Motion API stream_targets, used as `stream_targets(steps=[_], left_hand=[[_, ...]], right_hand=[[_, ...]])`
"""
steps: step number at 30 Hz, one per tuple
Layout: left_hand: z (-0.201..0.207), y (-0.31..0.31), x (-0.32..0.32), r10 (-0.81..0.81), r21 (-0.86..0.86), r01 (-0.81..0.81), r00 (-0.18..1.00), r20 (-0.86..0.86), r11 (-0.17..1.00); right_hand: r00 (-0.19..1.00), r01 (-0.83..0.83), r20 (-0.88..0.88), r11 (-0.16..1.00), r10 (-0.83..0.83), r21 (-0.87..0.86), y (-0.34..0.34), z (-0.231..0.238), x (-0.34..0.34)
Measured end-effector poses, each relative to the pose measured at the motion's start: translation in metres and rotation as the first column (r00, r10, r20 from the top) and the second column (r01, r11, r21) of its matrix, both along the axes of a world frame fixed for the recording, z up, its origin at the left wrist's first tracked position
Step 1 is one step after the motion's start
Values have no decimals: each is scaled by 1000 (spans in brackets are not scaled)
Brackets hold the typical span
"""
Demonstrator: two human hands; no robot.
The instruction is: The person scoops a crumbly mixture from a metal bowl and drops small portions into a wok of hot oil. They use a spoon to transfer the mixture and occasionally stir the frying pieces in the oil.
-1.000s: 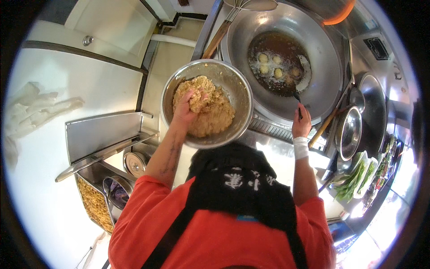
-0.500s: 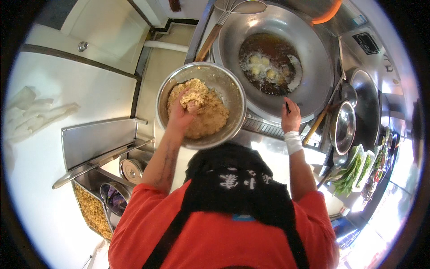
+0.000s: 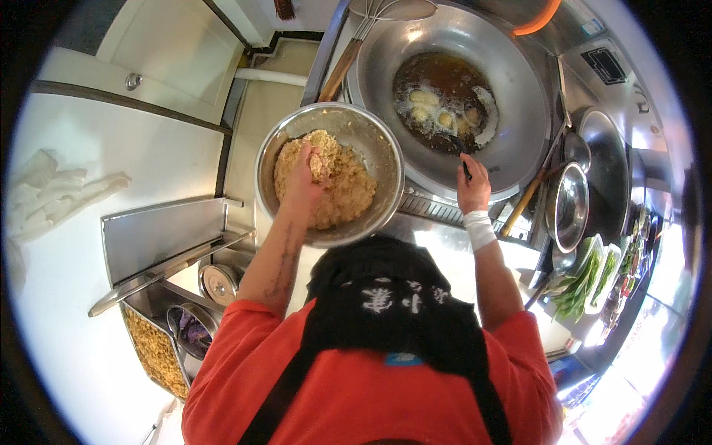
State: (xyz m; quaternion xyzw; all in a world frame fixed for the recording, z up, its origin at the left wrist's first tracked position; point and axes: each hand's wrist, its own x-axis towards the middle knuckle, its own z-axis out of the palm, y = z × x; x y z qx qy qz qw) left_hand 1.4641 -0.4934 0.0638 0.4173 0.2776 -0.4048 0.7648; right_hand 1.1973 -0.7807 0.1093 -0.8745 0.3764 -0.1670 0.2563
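Observation:
My left hand (image 3: pixel 301 185) is in the steel bowl (image 3: pixel 268 148), closed round a lump of pale, crumbly mixture (image 3: pixel 322 145). More of the same mixture lies under and beside it. Over the near side of the large wok (image 3: pixel 519 89), my right hand (image 3: pixel 473 189) grips a thin utensil by its black handle (image 3: pixel 466 171). The utensil's far end reaches toward the bubbling oil; its exact shape is hard to make out. Several pale balls (image 3: pixel 421 104) float in the brown oil (image 3: pixel 445 70), near a curved, light-coloured piece or patch of foam (image 3: pixel 487 119). White wrapping covers my right wrist.
A wooden-handled wire strainer (image 3: pixel 348 63) rests against the wok's left rim. Right of the wok are an empty steel bowl (image 3: pixel 569 208), long-handled ladles, another wok (image 3: pixel 604 148) and trays of green vegetables (image 3: pixel 578 285). A metal tray of golden crumbs (image 3: pixel 156 352) stands at lower left.
My right hand has shifted slightly left, and the utensil has moved with it toward the balls. My left hand has turned a little round the lump, staying in the bowl.

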Motion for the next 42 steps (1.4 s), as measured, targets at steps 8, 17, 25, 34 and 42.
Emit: stream_targets(steps=[8,17,25,34,42], left_hand=[[11,14,5,-174,-425,264,955,240,866],[22,3,-23,-57,-371,124,981,187,920],[32,-9,-31,-222,74,210,877,426,975],[41,-23,-31,-800,808,52,192,568,587],[33,-29,-22,-984,992,-18,-135,119,122]], right_hand=[[1000,12,-9,1000,-12,25,0,1,-7],[1000,3,27,999,-4,33,10,6,-5],[957,-141,276,978,94,156,44,46,25],[899,-404,371,770,233,494,89,66,81],[946,-308,302,619,119,722,104,23,82]])
